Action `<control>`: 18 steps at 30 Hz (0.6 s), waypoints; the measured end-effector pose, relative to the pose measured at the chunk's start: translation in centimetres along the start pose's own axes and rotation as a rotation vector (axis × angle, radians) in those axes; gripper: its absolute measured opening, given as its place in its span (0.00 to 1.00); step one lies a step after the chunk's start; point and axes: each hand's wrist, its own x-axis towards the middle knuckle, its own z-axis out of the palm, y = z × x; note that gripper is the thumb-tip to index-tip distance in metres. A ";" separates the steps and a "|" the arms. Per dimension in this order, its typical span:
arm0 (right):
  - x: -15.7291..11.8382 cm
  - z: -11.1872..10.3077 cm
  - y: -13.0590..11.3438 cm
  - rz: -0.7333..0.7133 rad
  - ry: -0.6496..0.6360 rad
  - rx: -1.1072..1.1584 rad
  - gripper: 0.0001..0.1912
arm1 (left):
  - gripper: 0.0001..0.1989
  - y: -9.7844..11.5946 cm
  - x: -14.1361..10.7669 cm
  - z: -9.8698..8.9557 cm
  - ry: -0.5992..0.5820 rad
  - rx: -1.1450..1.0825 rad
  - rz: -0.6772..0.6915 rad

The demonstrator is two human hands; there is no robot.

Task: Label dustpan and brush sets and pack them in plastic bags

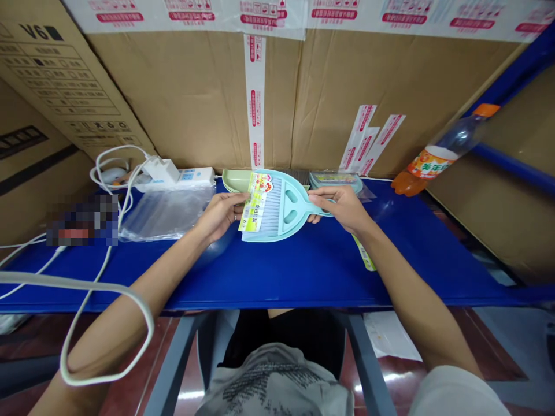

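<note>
A light blue dustpan (299, 188) with a small brush (271, 211) lying in it is held above the blue table. A yellow printed label (255, 208) covers the bristle end. Closed on that labelled end is my left hand (222, 215), thumb on top. My right hand (340, 207) grips the handle end, its fingers partly hidden underneath. Behind the set, a green dustpan (234, 180) is partly covered. Another blue set in clear wrap (336, 182) lies behind my right hand. A second yellow label (365, 254) shows beside my right forearm.
Clear plastic bags (169, 214) lie on the table (277, 277) at left, by a white power strip (195, 176) and loose cables (108, 271). An orange drink bottle (437, 159) leans at right. Large cardboard (195, 98) stands along the back.
</note>
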 end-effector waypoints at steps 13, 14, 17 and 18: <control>-0.3 -1.6 -0.2 0.319 -0.393 -0.051 0.41 | 0.12 0.3 0.1 -1.3 -0.095 0.151 -0.041; -0.4 -1.8 -0.3 0.346 -0.477 -0.056 0.42 | 0.13 0.3 0.2 -1.5 -0.121 0.184 -0.074; -0.5 -2.4 -0.2 0.388 -0.612 -0.065 0.42 | 0.14 0.6 0.4 -2.5 -0.178 0.285 -0.139; -0.5 -2.6 -0.1 0.394 -0.631 -0.072 0.41 | 0.14 0.8 0.5 -2.9 -0.169 0.307 -0.129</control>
